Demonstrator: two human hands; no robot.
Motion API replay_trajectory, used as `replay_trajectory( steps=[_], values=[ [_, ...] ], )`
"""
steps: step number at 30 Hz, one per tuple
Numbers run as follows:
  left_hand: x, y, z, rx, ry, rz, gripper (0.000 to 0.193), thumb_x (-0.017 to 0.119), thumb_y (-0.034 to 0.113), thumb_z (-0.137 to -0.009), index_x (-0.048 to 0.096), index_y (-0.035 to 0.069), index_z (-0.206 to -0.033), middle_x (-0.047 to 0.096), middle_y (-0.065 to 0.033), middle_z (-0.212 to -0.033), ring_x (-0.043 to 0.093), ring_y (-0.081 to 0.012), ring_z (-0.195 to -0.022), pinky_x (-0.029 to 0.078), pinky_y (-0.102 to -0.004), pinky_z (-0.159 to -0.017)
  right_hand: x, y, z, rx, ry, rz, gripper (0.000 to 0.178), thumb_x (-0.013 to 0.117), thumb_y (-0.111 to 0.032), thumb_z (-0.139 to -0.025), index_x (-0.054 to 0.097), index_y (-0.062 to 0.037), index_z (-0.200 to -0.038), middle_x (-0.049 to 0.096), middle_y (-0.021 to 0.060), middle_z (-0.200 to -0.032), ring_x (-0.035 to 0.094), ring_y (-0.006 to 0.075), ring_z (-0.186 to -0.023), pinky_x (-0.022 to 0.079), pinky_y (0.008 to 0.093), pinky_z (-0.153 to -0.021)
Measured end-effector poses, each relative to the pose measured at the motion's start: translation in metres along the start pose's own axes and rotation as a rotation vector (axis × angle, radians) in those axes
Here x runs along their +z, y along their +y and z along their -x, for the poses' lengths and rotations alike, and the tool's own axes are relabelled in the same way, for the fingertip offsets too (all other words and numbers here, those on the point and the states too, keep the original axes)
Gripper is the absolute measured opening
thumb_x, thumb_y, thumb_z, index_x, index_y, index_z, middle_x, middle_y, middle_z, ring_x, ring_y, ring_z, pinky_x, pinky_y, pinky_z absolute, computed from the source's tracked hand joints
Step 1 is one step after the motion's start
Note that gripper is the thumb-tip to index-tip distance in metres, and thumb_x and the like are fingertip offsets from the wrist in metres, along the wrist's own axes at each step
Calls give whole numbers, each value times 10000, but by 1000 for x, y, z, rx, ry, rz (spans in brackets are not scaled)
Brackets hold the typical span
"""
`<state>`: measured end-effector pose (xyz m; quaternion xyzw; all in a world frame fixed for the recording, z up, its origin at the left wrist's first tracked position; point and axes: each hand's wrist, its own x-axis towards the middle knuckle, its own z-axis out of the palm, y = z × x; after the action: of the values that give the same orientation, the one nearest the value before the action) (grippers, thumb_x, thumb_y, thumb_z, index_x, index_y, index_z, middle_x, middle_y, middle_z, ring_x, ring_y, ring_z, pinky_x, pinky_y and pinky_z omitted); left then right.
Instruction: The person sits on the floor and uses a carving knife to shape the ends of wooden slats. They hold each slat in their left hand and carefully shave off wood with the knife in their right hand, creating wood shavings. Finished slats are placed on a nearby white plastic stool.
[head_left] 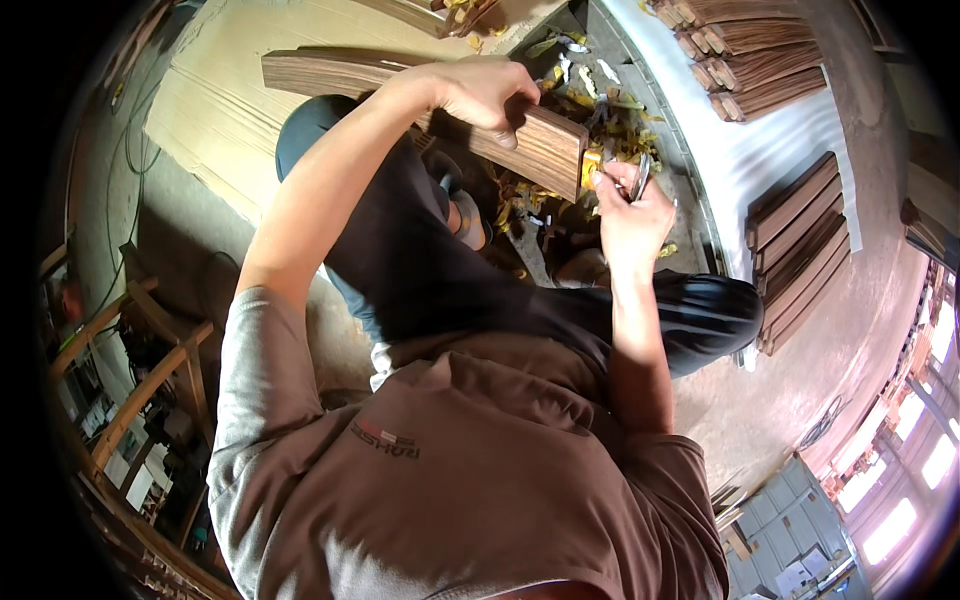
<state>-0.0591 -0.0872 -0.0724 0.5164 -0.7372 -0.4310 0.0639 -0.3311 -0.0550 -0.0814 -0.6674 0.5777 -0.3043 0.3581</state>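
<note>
Across my lap runs a thick, dark-grained wooden board [535, 150], slanting from the far left to the near right. My left hand [485, 97] grips it from above, thumb down its near face. At the board's right end sits a small yellow piece [591, 172], perhaps tape or wrapping on the end. My right hand [635, 215] is closed beside that end, with its fingertips at the yellow piece. A slim, shiny metal tool [641, 178] sticks up from its fingers; its exact kind is too small to make out.
Yellow and pale scraps [545, 205] litter the floor between my legs. Flat cardboard [215, 120] lies at the left. On a white sheet [700, 110] to the right are bundled wooden pieces [765, 60], with dark slats [800, 250] nearer. A wooden frame [150, 370] stands at lower left.
</note>
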Motion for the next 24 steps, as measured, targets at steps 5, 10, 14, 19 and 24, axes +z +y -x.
replay_trajectory(
  steps=[5, 10, 14, 19, 24],
  values=[
    [12, 9, -5, -51, -21, -21, 632, 873, 305, -641, 647, 48, -1173, 721, -162, -996, 683, -340, -966, 523, -424, -838, -1, 13, -11, 131, -168, -139, 62, 746, 2, -794, 747, 4, -855, 686, 32, -682, 611, 90, -613, 477, 244, -595],
    [82, 34, 4, 106, 253, -570, 1115, 926, 329, -539, 385, 132, -1494, 595, -136, -1218, 614, -334, -1131, 487, -425, -958, 0, 21, -8, 475, -250, -418, 64, 738, 31, -838, 695, 44, -884, 607, 3, -663, 487, 58, -508, 347, 205, -460],
    [100, 27, 9, 101, 473, -571, 857, 850, 167, -569, 486, 77, -1340, 591, -101, -1148, 595, -286, -1120, 453, -400, -989, -1, 20, 0, 569, -238, -559, 154, 741, 22, -853, 689, 57, -993, 632, 25, -724, 478, 53, -501, 335, 195, -440],
    [105, 32, 8, 66, 450, -573, 799, 868, 158, -527, 533, 81, -1247, 596, -85, -1127, 600, -268, -1103, 460, -384, -971, 0, 28, 2, 439, -283, -295, 128, 759, -54, -877, 703, 34, -951, 608, -3, -688, 467, 42, -529, 328, 192, -471],
    [113, 27, 4, 66, 417, -574, 829, 882, 184, -525, 528, 88, -1268, 594, -81, -1132, 595, -257, -1102, 461, -378, -960, -8, 35, -9, 555, -464, -382, 113, 724, -76, -901, 676, 26, -915, 591, -11, -704, 441, 44, -526, 318, 212, -477]
  ],
)
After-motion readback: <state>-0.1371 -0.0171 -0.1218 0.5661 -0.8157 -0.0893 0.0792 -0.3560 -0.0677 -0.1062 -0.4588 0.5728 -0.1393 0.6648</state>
